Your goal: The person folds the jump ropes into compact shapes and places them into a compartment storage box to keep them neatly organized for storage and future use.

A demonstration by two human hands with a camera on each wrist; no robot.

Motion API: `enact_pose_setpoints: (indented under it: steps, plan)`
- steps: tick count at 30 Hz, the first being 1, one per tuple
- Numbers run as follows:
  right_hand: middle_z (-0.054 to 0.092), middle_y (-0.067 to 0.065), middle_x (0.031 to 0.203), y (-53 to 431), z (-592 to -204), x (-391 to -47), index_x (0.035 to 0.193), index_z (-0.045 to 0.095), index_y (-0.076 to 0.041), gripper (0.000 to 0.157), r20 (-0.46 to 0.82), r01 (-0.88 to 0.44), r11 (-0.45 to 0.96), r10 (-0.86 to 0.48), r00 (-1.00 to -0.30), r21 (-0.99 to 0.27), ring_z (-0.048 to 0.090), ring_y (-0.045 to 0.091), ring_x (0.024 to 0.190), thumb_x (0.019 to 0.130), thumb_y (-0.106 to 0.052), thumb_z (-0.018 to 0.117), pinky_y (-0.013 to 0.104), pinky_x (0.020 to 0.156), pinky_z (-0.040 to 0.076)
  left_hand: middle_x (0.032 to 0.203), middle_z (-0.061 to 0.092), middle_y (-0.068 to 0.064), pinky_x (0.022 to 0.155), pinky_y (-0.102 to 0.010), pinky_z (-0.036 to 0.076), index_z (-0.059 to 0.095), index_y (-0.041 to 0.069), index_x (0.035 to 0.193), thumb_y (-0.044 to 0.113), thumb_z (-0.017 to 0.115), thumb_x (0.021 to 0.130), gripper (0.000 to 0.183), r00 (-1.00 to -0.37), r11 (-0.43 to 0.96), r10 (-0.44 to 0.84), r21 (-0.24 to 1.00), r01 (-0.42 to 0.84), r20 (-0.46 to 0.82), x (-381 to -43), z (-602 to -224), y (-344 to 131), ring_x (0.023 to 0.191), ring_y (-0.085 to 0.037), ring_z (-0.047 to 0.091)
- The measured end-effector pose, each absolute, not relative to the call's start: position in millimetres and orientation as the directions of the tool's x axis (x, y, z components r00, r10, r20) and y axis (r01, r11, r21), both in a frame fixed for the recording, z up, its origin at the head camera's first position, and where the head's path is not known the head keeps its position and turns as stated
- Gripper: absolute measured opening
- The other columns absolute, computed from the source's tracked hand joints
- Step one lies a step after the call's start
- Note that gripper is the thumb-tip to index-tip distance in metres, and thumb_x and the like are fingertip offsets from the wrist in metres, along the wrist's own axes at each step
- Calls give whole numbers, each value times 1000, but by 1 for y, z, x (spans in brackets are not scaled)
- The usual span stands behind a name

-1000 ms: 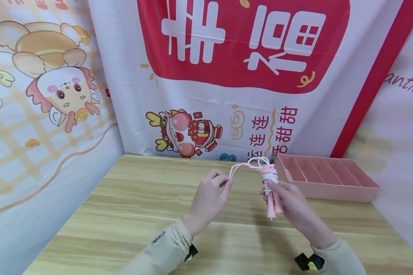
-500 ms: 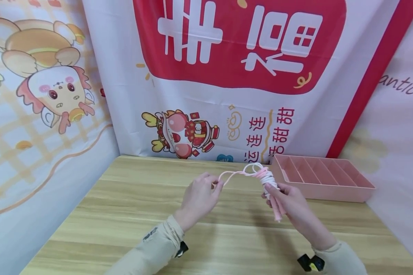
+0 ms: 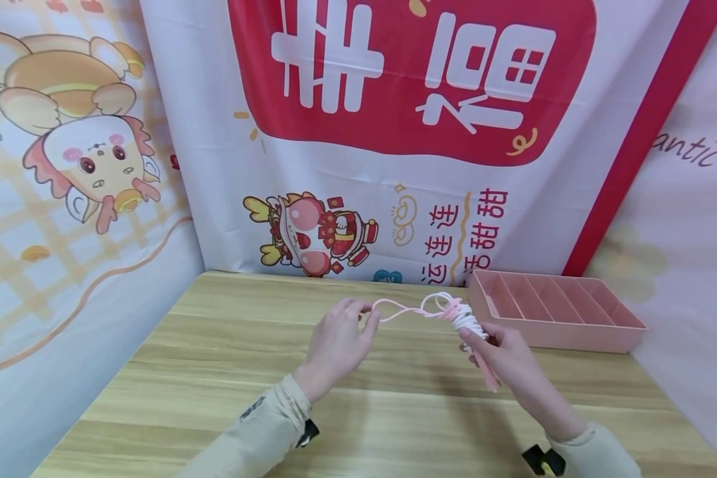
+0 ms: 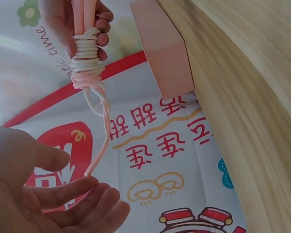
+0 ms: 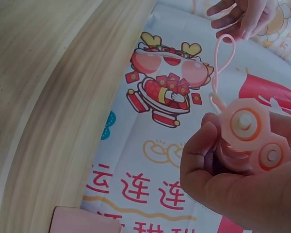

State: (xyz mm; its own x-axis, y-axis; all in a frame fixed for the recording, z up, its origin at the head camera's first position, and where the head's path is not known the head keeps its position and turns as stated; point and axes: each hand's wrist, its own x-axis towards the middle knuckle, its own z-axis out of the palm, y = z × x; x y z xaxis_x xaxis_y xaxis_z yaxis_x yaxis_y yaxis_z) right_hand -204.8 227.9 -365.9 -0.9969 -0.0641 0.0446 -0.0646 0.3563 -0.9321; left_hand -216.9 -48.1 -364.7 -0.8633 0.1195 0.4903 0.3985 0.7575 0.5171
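My right hand grips a bundled jump rope, its fingers curled round the pink handles and the lower wraps. White and pink cord is wound in coils round the handles. Out of the bundle's upper end come a small white loop and a longer pink loop stretching left. My left hand is at the tip of that pink loop. In the left wrist view the loop's tip meets the index fingertip, while the thumb stands apart from it. The bundle is held above the wooden table.
A pink divided box with several compartments stands at the table's back right, just behind my right hand. A printed cloth hangs along the back edge, with more printed cloth on both sides.
My left hand has moved left, and the pink loop now stretches out flatter toward it. The rope bundle has tilted, its handles swinging right. Left thumb and fingertip have parted at the loop.
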Motion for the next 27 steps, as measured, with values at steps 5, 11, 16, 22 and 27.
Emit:
enact_pose_setpoints:
  steps: [5, 11, 16, 22, 27]
  plan:
    - [63, 11, 81, 232, -366, -204, 104, 65, 4, 41, 44, -52, 355, -30, -999, -933, 60, 25, 71, 96, -36, 65, 28, 53, 50, 111, 67, -7, 81, -39, 54, 71, 9, 111, 31, 62, 98, 27, -850, 760, 121, 503, 411, 513, -218, -365, -51, 99, -22, 63]
    - [63, 11, 82, 236, -366, -203, 106, 65, 4, 42, 40, -44, 350, -19, -999, -936, 59, 23, 69, 97, -37, 64, 29, 53, 50, 115, 66, -9, 86, -42, 53, 71, 9, 109, 28, 64, 97, 24, -847, 771, 119, 490, 407, 518, -217, -367, -55, 105, -26, 62]
    - [65, 14, 88, 241, -367, -203, 117, 62, 6, 47, 45, -41, 332, 3, -999, -942, 60, 21, 72, 97, -37, 63, 29, 56, 52, 119, 65, -10, 90, -44, 51, 71, 9, 110, 29, 63, 97, 25, -855, 784, 123, 479, 395, 504, -214, -369, -60, 110, -28, 60]
    - [66, 15, 92, 251, -367, -205, 121, 60, 7, 52, 56, -44, 355, 23, -998, -934, 60, 20, 73, 97, -39, 63, 29, 58, 53, 122, 63, -11, 94, -45, 49, 70, 8, 116, 30, 63, 97, 29, -868, 801, 108, 474, 365, 485, -211, -372, -69, 114, -29, 57]
    - [63, 15, 92, 260, -366, -206, 121, 59, 7, 55, 52, -27, 391, 53, -997, -920, 60, 21, 74, 97, -41, 62, 30, 58, 53, 121, 63, -11, 92, -45, 50, 69, 8, 118, 28, 65, 96, 30, -861, 809, 103, 461, 364, 498, -209, -375, -79, 113, -30, 57]
